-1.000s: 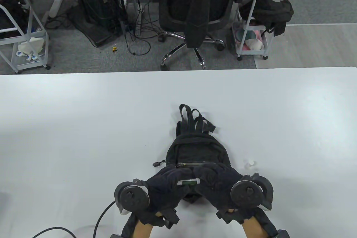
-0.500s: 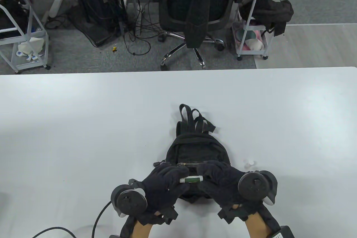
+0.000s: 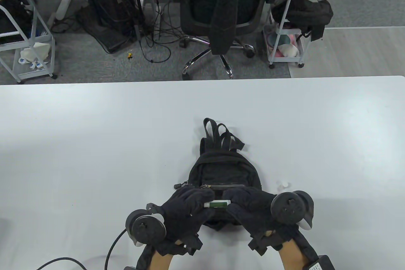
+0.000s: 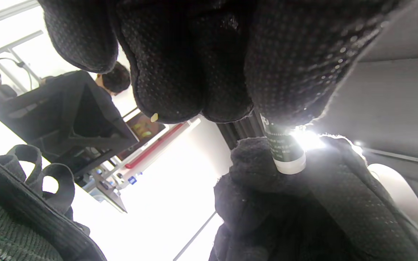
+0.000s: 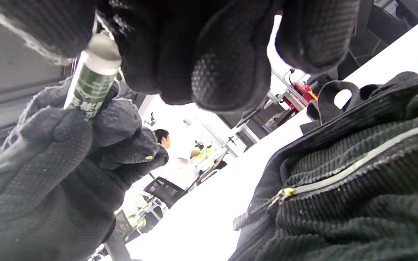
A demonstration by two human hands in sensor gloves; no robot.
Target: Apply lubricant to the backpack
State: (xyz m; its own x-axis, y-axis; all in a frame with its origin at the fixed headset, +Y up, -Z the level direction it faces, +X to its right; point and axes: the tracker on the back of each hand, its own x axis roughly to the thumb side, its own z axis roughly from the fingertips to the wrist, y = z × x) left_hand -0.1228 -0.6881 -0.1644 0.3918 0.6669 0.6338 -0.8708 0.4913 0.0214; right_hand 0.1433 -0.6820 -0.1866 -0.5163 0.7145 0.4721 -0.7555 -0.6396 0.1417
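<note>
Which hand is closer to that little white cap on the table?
Right. The right hand is just below-left of the white cap; the left hand sits farther away, across the backpack.

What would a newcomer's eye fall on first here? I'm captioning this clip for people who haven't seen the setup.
First, the two black-gloved hands meeting at the table's near edge: the left hand and the right hand both hold a small green lubricant tube with white ends between them. Just beyond lies the small black fabric backpack on the white table, its straps pointing away and its front zipper closed.
</note>
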